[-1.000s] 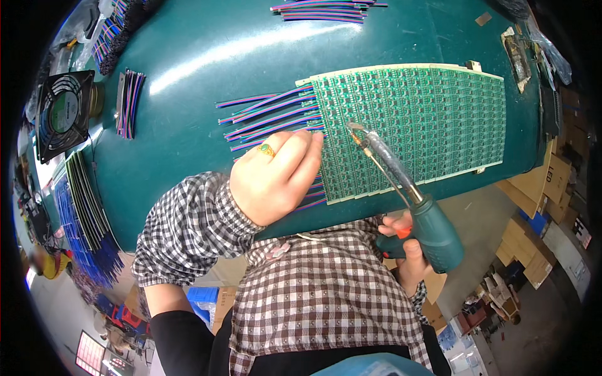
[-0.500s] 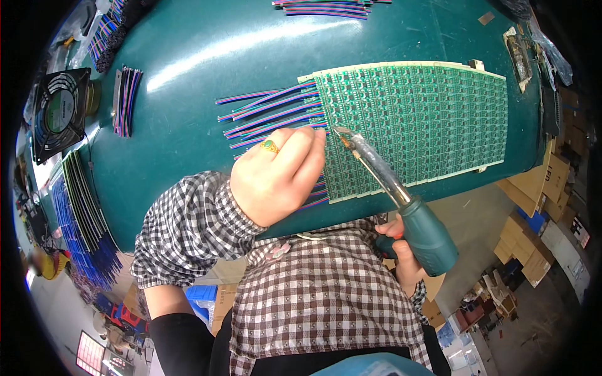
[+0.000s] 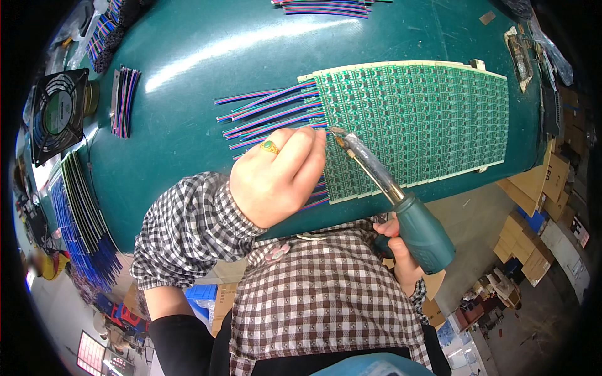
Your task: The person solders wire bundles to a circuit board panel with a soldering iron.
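Observation:
A green circuit board panel [image 3: 420,119], with rows of small parts, lies on the green table mat. Flat multicoloured wires [image 3: 269,114] stick out to the left from its left edge. My left hand [image 3: 276,178], with a ringed finger, pinches at that edge; the wire end between its fingertips is mostly hidden. My right hand [image 3: 404,254] grips a soldering iron [image 3: 427,235] with a thick green handle, partly hiding the fingers. The iron's tip reaches the panel's left edge, just right of my left fingertips; whether it touches is too small to tell.
A black fan [image 3: 59,113] stands at the left. Near it lies a bundle of wires [image 3: 126,102]; another bundle [image 3: 323,9] lies at the far edge. Wired boards [image 3: 88,219] hang over the left side. Cardboard boxes [image 3: 530,247] stand on the floor at right.
The soldering iron has shifted slightly left, its tip now closer to my left fingertips. My left hand has hardly moved.

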`<action>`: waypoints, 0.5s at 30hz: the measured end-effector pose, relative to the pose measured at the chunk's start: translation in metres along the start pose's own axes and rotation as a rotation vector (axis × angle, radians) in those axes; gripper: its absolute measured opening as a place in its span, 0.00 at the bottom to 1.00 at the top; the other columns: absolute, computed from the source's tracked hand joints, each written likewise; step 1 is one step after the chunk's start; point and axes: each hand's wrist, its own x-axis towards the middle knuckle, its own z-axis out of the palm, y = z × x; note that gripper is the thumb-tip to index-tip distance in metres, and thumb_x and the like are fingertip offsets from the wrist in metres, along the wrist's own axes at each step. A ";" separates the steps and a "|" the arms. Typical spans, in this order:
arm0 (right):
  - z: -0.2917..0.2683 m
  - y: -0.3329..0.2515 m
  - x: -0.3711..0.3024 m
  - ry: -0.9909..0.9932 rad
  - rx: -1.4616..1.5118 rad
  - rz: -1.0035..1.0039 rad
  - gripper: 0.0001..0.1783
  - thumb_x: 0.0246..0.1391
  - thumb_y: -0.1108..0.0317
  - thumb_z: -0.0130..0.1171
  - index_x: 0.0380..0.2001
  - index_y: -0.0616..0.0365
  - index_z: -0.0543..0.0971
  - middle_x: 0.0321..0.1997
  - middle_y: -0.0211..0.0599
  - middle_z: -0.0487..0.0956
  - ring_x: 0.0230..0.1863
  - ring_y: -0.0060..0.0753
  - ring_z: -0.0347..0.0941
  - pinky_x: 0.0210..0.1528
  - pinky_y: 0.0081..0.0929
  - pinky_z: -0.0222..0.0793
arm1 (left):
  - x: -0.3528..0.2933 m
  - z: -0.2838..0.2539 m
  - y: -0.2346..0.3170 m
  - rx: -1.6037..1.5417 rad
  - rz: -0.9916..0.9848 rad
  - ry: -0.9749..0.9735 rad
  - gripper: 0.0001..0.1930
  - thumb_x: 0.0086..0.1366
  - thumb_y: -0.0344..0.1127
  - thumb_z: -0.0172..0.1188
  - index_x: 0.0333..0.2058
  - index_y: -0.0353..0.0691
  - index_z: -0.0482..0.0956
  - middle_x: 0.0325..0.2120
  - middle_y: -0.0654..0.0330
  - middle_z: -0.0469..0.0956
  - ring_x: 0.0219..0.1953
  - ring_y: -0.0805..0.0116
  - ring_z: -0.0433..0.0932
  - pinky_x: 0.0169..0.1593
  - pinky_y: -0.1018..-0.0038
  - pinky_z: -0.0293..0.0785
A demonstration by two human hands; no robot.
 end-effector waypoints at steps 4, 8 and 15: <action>-0.001 0.001 -0.002 -0.002 -0.016 0.027 0.28 0.57 0.64 0.64 0.53 0.73 0.69 0.36 0.40 0.75 0.40 0.36 0.75 0.48 0.44 0.78 | 0.001 -0.001 0.001 0.001 -0.003 -0.004 0.21 0.46 0.24 0.60 0.42 0.26 0.79 0.35 0.53 0.76 0.33 0.62 0.78 0.35 0.72 0.77; 0.005 -0.002 0.003 -0.001 0.026 -0.047 0.28 0.57 0.63 0.63 0.53 0.74 0.69 0.35 0.40 0.74 0.39 0.36 0.75 0.48 0.44 0.78 | 0.001 -0.002 0.001 -0.001 -0.007 -0.011 0.21 0.46 0.24 0.60 0.42 0.25 0.79 0.35 0.53 0.76 0.33 0.62 0.78 0.36 0.72 0.77; 0.003 -0.005 0.003 0.023 -0.048 -0.085 0.26 0.57 0.63 0.63 0.50 0.75 0.71 0.38 0.47 0.77 0.41 0.41 0.78 0.46 0.43 0.80 | 0.001 -0.001 0.000 -0.008 0.002 -0.016 0.22 0.45 0.24 0.60 0.43 0.25 0.79 0.35 0.52 0.76 0.33 0.62 0.78 0.36 0.72 0.77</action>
